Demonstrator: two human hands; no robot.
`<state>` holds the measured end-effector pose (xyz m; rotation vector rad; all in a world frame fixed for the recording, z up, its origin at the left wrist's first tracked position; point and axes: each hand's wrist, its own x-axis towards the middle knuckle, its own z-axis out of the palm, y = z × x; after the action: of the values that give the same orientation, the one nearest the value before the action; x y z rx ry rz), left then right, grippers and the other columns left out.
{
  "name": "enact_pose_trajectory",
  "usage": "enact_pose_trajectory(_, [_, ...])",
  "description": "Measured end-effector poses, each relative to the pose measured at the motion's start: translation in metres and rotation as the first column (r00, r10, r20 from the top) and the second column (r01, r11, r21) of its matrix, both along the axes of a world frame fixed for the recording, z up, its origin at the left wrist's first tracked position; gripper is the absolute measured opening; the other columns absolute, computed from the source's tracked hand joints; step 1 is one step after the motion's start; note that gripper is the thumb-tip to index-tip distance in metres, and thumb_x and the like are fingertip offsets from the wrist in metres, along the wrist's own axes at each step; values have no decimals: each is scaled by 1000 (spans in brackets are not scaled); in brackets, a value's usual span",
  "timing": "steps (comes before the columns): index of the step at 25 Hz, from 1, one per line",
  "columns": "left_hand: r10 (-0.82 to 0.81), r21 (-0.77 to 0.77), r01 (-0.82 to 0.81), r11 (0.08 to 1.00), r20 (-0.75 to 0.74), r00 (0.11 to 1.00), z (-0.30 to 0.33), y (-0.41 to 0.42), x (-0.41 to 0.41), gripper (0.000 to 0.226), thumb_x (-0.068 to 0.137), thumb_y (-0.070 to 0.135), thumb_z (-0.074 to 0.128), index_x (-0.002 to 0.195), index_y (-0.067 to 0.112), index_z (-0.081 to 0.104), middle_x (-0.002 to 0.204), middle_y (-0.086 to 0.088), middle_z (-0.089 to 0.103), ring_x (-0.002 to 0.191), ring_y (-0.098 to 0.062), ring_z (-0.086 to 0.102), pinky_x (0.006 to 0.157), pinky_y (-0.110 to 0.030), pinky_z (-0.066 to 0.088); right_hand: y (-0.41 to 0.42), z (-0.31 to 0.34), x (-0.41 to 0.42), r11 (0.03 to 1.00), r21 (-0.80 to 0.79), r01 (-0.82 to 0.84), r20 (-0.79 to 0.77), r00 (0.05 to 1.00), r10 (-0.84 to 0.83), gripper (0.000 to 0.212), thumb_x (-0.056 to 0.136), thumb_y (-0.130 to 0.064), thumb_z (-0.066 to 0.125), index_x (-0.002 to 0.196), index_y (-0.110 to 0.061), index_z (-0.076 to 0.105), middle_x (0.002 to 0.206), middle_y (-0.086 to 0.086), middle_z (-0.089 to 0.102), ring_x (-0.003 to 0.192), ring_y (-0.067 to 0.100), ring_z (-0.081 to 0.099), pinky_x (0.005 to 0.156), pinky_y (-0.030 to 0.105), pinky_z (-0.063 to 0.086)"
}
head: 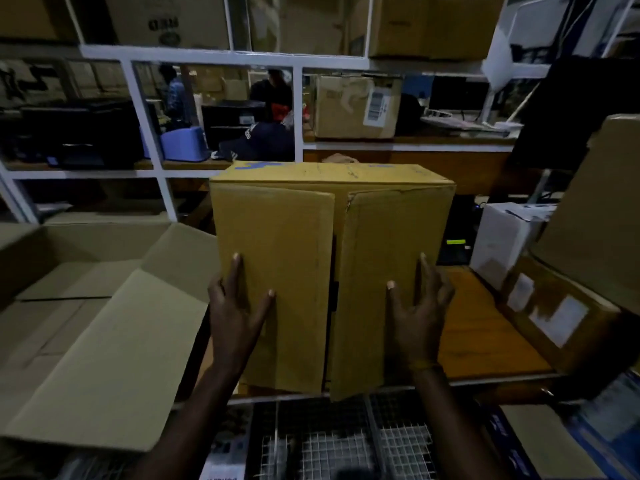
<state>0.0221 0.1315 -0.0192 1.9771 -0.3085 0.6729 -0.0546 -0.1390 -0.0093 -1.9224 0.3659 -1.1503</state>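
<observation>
A yellow-brown cardboard box [329,244] stands on its side in front of me on an orange wooden table [485,334], its two flaps facing me and nearly closed. My left hand [235,313] presses flat on the left flap with straight, spread fingers. On the right flap, my right hand [419,313] rests with its fingers spread and straight. A narrow dark gap runs between the two flaps. Blue marking shows on the box's top face.
A large open cardboard box [86,323] lies at my left. Labelled cartons [568,306] and a white box [502,237] crowd the right. A white-framed partition [298,109] stands behind, with people and more cartons beyond it. A wire mesh basket [346,445] sits below the table edge.
</observation>
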Motion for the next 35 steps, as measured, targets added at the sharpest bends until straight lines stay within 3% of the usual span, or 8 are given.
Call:
enact_pose_trajectory(3, [-48,124,68,990,-163,985,-64,-2,10,93,82,60,66,152,47,6,148,-14,30,127,-35,45,89,-45,50,-22,-56,15,991,118,-70,-164,982,89,86,80,-45,75,149,-47,24,149,3,29,133,30,39,100,48,47])
enact_pose_trajectory(6, [-72,177,127,976,-287,955,-105,-12,15,101,74,71,63,153,46,5,148,-13,27,129,-35,41,92,-46,50,-34,-96,27,959,263,-107,-271,945,180,102,74,-43,81,150,-51,13,153,5,24,133,34,39,97,46,46])
enact_pose_trajectory(11, [-2,124,43,991,-313,950,-102,-28,30,105,69,70,66,153,46,7,146,-12,27,114,-14,40,84,-32,46,-58,-107,62,926,356,-121,-302,923,237,111,67,-42,84,152,-46,11,153,9,21,133,39,38,95,49,48])
enact_pose_trajectory(16, [-7,164,57,985,-288,957,-108,-38,43,109,69,74,64,154,43,3,148,-13,27,129,-27,39,94,-45,49,-62,-118,78,905,403,-138,-287,919,268,118,59,-50,83,150,-52,9,156,4,20,140,35,32,103,57,43])
enact_pose_trajectory(22, [48,211,2,978,-230,972,-97,-43,59,107,66,75,65,154,42,12,145,-17,27,130,-35,37,98,-54,46,-39,-113,89,969,223,109,-335,942,-29,114,67,-48,85,153,-45,9,146,16,34,127,39,42,92,53,48])
enact_pose_trajectory(26, [113,150,-86,985,-183,977,-79,-46,65,91,65,72,67,146,44,35,152,-13,19,137,-33,29,107,-49,38,-17,-103,86,959,85,271,-299,925,-235,93,72,-47,82,149,-36,31,138,20,41,120,39,42,94,56,43])
enact_pose_trajectory(30, [226,229,-170,959,-247,942,-54,-47,72,72,68,74,65,133,47,50,148,-13,26,134,-35,33,107,-51,38,-7,-84,90,940,-12,340,-340,883,-324,64,76,-48,78,134,-36,53,139,21,39,123,41,39,98,55,35])
enact_pose_trajectory(35, [312,489,-99,866,-376,872,-43,-41,87,63,72,77,56,127,46,54,134,-15,39,124,-38,41,103,-51,34,-2,-70,91,931,-231,283,-620,695,-365,58,81,-62,66,131,-37,54,139,23,41,125,42,39,101,53,35])
